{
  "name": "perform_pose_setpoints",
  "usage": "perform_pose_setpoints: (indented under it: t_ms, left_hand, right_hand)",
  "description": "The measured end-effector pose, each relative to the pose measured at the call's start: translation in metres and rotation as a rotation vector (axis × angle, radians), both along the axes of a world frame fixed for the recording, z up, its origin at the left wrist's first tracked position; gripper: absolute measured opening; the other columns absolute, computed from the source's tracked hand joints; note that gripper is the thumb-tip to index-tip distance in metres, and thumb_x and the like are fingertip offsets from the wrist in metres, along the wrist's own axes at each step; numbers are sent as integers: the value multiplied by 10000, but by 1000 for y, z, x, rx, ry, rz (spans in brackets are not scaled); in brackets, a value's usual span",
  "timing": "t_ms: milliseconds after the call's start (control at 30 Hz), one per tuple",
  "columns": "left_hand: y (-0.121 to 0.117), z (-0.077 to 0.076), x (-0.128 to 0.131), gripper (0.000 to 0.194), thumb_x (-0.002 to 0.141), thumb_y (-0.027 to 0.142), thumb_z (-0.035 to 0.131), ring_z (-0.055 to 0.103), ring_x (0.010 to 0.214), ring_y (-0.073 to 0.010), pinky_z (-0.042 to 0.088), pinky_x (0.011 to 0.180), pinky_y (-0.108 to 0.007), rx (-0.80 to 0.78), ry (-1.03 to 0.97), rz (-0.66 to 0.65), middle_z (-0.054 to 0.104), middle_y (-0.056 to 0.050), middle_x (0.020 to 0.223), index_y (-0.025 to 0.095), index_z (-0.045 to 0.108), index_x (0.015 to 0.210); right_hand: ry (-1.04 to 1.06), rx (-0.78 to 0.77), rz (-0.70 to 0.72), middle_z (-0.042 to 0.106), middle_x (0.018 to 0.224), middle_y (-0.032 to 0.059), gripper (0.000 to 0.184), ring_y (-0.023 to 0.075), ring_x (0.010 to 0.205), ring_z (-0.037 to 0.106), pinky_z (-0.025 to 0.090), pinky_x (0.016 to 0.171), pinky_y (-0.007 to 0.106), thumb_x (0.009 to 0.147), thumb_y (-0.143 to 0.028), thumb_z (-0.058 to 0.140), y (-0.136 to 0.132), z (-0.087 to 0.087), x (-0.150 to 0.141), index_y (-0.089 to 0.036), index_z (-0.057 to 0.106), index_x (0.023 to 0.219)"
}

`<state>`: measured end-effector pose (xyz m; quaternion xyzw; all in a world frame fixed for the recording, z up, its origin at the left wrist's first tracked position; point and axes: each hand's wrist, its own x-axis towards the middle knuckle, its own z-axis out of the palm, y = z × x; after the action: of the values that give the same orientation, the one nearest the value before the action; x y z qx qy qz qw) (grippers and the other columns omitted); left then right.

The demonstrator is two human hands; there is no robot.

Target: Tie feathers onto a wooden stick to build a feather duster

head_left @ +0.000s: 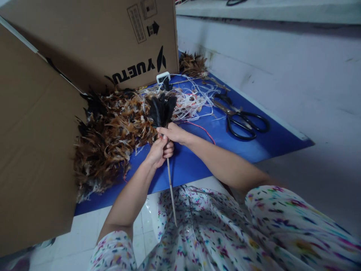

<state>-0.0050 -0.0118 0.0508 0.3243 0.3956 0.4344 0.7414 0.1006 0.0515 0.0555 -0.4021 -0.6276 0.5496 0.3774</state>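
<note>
Thin pale wooden stick (170, 188), centre of frame, long axis running toward bottom edge; dark glossy feathers (163, 109) fan at upper end, just beyond fingers. Left hand (160, 151) curled closed round stick; right hand (173, 132) pinching at feather bases, nearer plumes.

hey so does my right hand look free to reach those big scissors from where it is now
Likely yes, though your right hand is busy at the base of the black feathers. The scissors lie off to its right, handles uncovered, with white strings only near the blades.
</note>
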Motion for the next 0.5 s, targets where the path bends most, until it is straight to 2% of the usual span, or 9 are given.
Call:
perform_pose_setpoints:
  t_ms: [133,267,400,500]
  left_hand:
    - [1,2,-1,405,831,409,680,205,390,-14,132,347,-109,-48,-30,-13,309,85,556,184,362,721]
    - [1,6,-2,343,882,416,609,241,399,-21,163,342,-108,-107,-93,-41,341,65,586,176,403,749]
    - [2,10,-3,433,936,564,400,301,405,-41,211,333,-129,-155,-169,-81,442,12,620,162,504,814]
    - [2,11,-4,553,953,596,247,381,422,-63,274,346,-151,-161,-185,-48,549,-51,674,150,563,874]
  right_hand:
    - [9,31,16,590,574,3,301,92,546,507,414,550,218,881,-241,536,1,-2,1,-145,599,602]
    - [35,-35,51,574,572,3,303,100,562,480,399,551,224,883,-276,542,2,-2,4,-142,583,614]
    - [110,-125,61,490,498,-21,331,83,499,408,335,474,213,885,-267,554,2,2,5,-151,536,576]
    - [152,-166,79,534,515,2,336,80,489,440,327,451,204,894,-272,554,3,5,7,-134,578,588]
